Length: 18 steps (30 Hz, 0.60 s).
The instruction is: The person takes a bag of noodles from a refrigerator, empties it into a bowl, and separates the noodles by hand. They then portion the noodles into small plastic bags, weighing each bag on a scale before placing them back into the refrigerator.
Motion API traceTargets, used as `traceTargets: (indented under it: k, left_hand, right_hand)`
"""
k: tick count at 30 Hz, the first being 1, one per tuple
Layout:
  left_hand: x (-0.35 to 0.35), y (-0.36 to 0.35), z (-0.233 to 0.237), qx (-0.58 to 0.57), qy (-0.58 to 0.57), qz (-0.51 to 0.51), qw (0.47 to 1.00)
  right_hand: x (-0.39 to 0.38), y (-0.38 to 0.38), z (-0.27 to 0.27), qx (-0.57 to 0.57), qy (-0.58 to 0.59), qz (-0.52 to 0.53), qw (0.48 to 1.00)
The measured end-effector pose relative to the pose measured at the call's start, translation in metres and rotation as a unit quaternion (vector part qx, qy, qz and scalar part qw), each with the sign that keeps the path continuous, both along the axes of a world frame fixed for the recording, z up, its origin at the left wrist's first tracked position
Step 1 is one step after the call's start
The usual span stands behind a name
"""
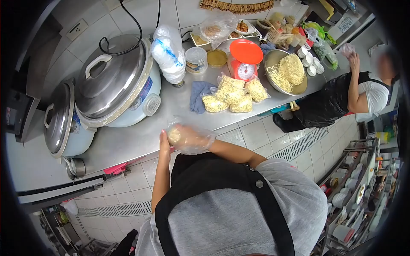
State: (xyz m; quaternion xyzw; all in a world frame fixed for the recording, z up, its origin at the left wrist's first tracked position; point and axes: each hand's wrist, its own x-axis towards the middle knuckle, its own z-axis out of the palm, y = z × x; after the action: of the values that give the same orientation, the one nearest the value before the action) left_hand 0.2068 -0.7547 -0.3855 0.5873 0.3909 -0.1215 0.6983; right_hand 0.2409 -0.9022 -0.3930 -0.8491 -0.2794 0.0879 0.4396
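My right hand point(188, 137), inside a clear crinkled plastic bag or loose glove, is closed around a small pale lump of food point(174, 135) and blurred by motion. My left hand point(164, 145) cups the same lump from the other side, thumb up, its other fingers mostly hidden. Both hands are in front of my apron, at the near edge of the steel counter point(128, 141). Beyond them lie a blue-grey cloth point(200, 96) and several clear bags of noodles point(230, 91). Behind the bags stands a red dial scale point(246, 64).
Two large lidded cookers point(113, 81) fill the left side. Nearby stand a plastic-wrapped stack point(168, 55) and a white tub point(196, 59). A metal bowl point(273, 83) holds noodles. At right, another person point(341, 91) raises a hand with plastic. Shelves of dishes point(350, 187) stand behind.
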Motion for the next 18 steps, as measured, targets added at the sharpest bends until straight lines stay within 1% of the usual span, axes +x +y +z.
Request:
traceTargets:
  k: [1, 2, 3, 4, 5, 6, 7, 8, 10, 12, 13, 14, 15, 16, 17, 18]
  left_hand:
    - [0.008, 0.000, -0.018, 0.001, 0.001, 0.000, 1.000]
    - [0.015, 0.002, -0.046, -0.019, -0.114, 0.005, 0.993]
    - [0.017, 0.005, -0.064, -0.039, -0.224, 0.010, 0.974]
    - [0.025, 0.005, -0.058, 0.045, -0.233, 0.046, 0.970]
    - [0.038, 0.009, -0.060, 0.045, -0.231, 0.047, 0.971]
    - [0.049, 0.024, -0.070, 0.195, -0.220, 0.007, 0.956]
    - [0.056, 0.037, -0.077, 0.340, -0.204, -0.032, 0.917]
    - [0.060, 0.045, -0.077, 0.342, -0.200, -0.028, 0.918]
    - [0.061, 0.060, -0.079, 0.487, -0.236, 0.012, 0.841]
    - [0.058, 0.082, -0.091, 0.494, -0.212, 0.033, 0.842]
    - [0.056, 0.089, -0.092, 0.500, -0.194, 0.046, 0.843]
    - [0.056, 0.093, -0.093, 0.500, -0.191, 0.049, 0.843]
    - [0.055, 0.094, -0.087, 0.435, -0.155, 0.084, 0.883]
    - [0.052, 0.093, -0.080, 0.367, -0.117, 0.118, 0.915]
    - [0.047, 0.089, -0.074, 0.366, -0.113, 0.119, 0.916]
    - [0.042, 0.079, -0.067, 0.512, -0.075, 0.117, 0.848]
  right_hand:
    - [0.006, 0.003, -0.003, 0.027, 0.107, 0.011, 0.994]
    - [0.008, 0.003, -0.006, 0.054, 0.215, 0.021, 0.975]
    - [0.011, -0.001, -0.007, 0.056, 0.220, 0.020, 0.974]
    - [0.019, -0.008, -0.004, 0.053, 0.242, 0.042, 0.968]
    - [0.025, -0.016, -0.001, 0.050, 0.262, 0.065, 0.962]
    - [0.024, -0.025, 0.013, 0.050, 0.265, 0.067, 0.961]
    - [0.020, -0.038, 0.035, 0.147, 0.311, 0.028, 0.939]
    - [0.018, -0.051, 0.047, 0.241, 0.352, -0.011, 0.904]
    - [0.034, -0.081, 0.046, 0.312, 0.438, 0.062, 0.841]
    - [0.052, -0.107, 0.046, 0.282, 0.467, 0.089, 0.833]
    - [0.059, -0.108, 0.047, 0.281, 0.469, 0.093, 0.832]
    - [0.065, -0.107, 0.048, 0.183, 0.398, 0.043, 0.898]
    - [0.069, -0.106, 0.049, 0.082, 0.319, -0.008, 0.944]
    - [0.070, -0.101, 0.043, 0.081, 0.321, -0.006, 0.943]
    - [0.071, -0.093, 0.033, -0.004, 0.249, -0.054, 0.967]
    - [0.071, -0.086, 0.022, -0.088, 0.173, -0.100, 0.976]
